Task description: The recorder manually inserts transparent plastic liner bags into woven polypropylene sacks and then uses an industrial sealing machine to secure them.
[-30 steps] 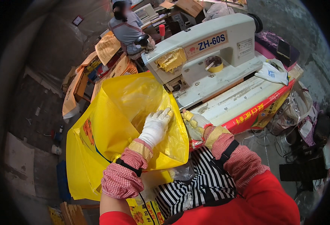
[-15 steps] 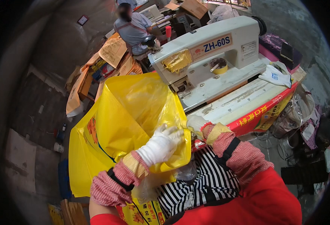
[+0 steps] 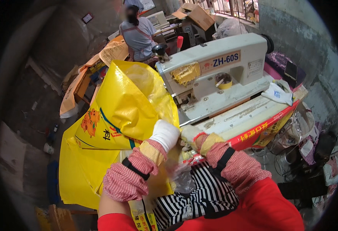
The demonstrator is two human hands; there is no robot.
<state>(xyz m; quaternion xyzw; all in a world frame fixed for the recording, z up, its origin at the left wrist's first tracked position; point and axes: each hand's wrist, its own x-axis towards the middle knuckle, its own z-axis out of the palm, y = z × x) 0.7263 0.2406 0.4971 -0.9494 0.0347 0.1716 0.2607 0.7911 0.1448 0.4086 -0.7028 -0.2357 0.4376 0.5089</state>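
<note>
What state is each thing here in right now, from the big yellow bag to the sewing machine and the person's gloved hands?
Yellow bag: bulging, crumpled, its mouth gathered at the hands.
Left hand: white-gloved, closed on the yellow bag's edge.
Right hand: gloved, mostly hidden behind the left hand, at the same edge.
Sewing machine: upright on its table.
Tape roll: resting on the sewing machine.

The table (image 3: 253, 115) in front of me is pale and worn, with a red printed strip hanging along its front edge. A cream industrial sewing machine (image 3: 215, 73) stands directly on it, taking up most of the top. To the right of the machine's base lies a crumpled white cloth (image 3: 278, 92), near the far corner. Close to me, a yellow woven sack (image 3: 119, 111) seems to rest against the table's left end, though my arms hide the contact.
</note>
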